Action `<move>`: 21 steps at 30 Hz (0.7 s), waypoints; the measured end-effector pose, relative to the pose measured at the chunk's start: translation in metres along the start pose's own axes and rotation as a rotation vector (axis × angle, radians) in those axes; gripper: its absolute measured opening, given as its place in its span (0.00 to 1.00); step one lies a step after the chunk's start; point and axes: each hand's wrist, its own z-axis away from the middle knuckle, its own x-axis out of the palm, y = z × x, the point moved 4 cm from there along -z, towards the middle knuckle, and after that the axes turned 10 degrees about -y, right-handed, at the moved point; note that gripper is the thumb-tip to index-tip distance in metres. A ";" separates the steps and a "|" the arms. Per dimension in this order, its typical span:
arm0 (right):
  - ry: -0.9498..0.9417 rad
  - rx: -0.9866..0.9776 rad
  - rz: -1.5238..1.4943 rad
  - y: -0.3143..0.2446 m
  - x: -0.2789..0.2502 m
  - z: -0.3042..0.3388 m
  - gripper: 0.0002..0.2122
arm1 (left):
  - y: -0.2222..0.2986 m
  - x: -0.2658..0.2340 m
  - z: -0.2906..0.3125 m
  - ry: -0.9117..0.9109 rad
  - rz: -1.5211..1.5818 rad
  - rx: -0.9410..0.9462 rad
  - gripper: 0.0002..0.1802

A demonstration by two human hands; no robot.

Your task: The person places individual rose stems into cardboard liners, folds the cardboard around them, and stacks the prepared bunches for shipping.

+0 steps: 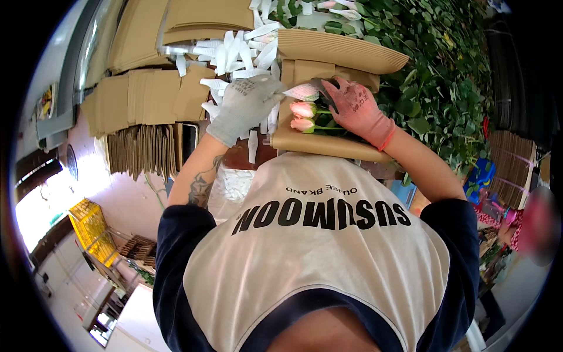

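Note:
A pink rose (pixel 302 92) in a white mesh sleeve lies across the brown corrugated cardboard (pixel 328 149), its bud pointing left. My left hand (pixel 249 101), in a pale grey glove, is closed at the sleeve's tip and pinches it. My right hand (pixel 356 108), in a pink glove with dark fingertips, is closed around the rose just below its bud. Nearer to me, two bare pink roses, an upper rosebud (pixel 303 110) and a lower rosebud (pixel 302 124), rest side by side on the cardboard. Their stems run right, partly under my right hand.
Loose white mesh sleeves (pixel 234 53) are heaped beyond my left hand. Flat cardboard sheets (pixel 138 97) are stacked on the left. Leafy green stems (pixel 434 82) cover the right side. A person (pixel 516 226) is at the far right, near tied cardboard bundles (pixel 511 164).

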 end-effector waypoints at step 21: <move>0.151 -0.207 -0.010 -0.008 -0.027 -0.001 0.09 | 0.075 0.013 -0.001 -0.159 -0.242 0.079 0.35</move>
